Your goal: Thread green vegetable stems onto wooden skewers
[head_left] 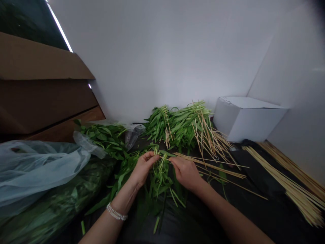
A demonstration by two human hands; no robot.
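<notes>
My left hand, a beaded bracelet on its wrist, is closed with thumb and finger pinching leafy green stems. Opposite it, my right hand is closed on a thin wooden skewer, whose short visible part runs from these fingers toward the stems. Bent stems hang over the skewer between the two hands, their leaves drooping below. Whether the tip has passed right through each stem is hidden by the fingers. Loose skewers lie just beyond my right hand, and loose leaves spread beside my left.
Bunches of greens on skewers are piled against the white wall. Plastic bags of greens and a cardboard box stand on the left. On the right are a white box and bundles of skewers.
</notes>
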